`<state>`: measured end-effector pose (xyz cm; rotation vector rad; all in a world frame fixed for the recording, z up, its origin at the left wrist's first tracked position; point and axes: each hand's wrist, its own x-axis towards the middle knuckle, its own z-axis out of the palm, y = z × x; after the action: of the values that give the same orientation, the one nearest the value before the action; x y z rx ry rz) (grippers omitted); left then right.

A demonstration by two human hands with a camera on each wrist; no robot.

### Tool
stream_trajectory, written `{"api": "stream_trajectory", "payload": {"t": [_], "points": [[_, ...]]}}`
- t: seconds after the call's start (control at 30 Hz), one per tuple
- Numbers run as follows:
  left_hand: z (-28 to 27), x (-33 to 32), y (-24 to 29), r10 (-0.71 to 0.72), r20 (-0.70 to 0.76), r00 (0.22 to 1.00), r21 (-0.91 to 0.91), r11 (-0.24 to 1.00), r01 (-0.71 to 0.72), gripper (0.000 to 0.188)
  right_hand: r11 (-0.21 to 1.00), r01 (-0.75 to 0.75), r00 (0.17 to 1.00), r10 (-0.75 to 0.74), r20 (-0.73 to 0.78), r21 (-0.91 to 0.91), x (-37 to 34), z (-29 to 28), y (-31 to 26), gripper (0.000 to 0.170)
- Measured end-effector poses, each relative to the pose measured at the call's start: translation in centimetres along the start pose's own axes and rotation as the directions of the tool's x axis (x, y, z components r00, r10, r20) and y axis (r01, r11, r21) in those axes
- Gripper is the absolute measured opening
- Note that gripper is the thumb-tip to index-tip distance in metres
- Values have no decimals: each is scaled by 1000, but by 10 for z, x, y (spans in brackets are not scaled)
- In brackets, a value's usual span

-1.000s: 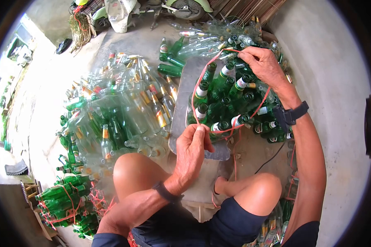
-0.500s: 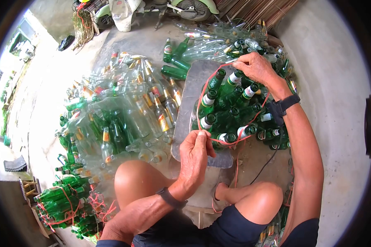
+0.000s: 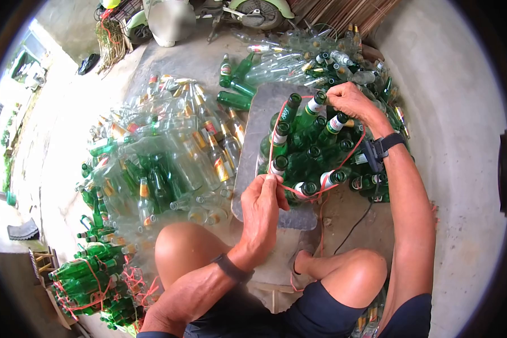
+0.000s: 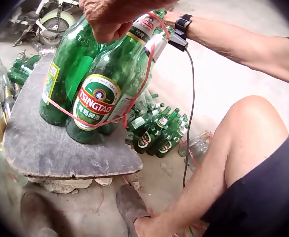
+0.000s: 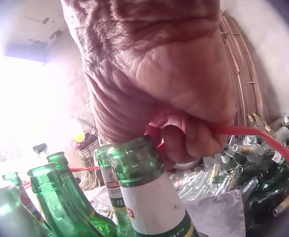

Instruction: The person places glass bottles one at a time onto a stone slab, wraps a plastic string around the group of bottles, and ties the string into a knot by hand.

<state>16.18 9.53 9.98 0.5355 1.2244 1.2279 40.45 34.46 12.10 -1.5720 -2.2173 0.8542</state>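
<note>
A cluster of upright green bottles stands on a grey board. Red twine loops around their necks, and in the left wrist view a red strand also passes round the lower bodies. My left hand pinches the twine at the near left bottle neck. At the far side, my right hand grips the twine beside a white-collared neck. In the right wrist view the curled fingers of my right hand hold the red strand just behind a bottle mouth.
Clear and green bottles lie piled on the left, with more bottles behind the board. Tied green bottles lie lower left. A black cable hangs right of the board. A motorbike wheel stands at the back.
My right hand has come down with the twine from above the far bottles to the level of their necks. The left hand keeps its pinch near the same bottle.
</note>
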Motion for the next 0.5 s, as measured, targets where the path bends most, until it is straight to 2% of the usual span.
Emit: {"api": "stream_trajectory", "payload": {"t": [0.07, 0.23, 0.3, 0.37, 0.5], "points": [[0, 1, 0, 2, -2, 1000, -9, 1000, -2, 26, 982, -101, 994, 106, -20, 159, -13, 1, -9, 21], [0, 2, -2, 6, -10, 1000, 2, 1000, -6, 27, 923, -197, 980, 197, 32, 331, -27, -1, 0, 28], [-1, 4, -6, 31, -6, 999, -10, 999, -31, 28, 852, -319, 946, 311, 90, 414, -31, -4, 4, 23], [-2, 6, -8, 30, -19, 999, 4, 1000, -30, 28, 829, -284, 954, 297, 52, 481, -34, 5, 14, 21], [-3, 8, -9, 50, -20, 999, 39, 998, -49, 29, 780, -342, 934, 346, 94, 525, -46, 3, 13, 20]]}}
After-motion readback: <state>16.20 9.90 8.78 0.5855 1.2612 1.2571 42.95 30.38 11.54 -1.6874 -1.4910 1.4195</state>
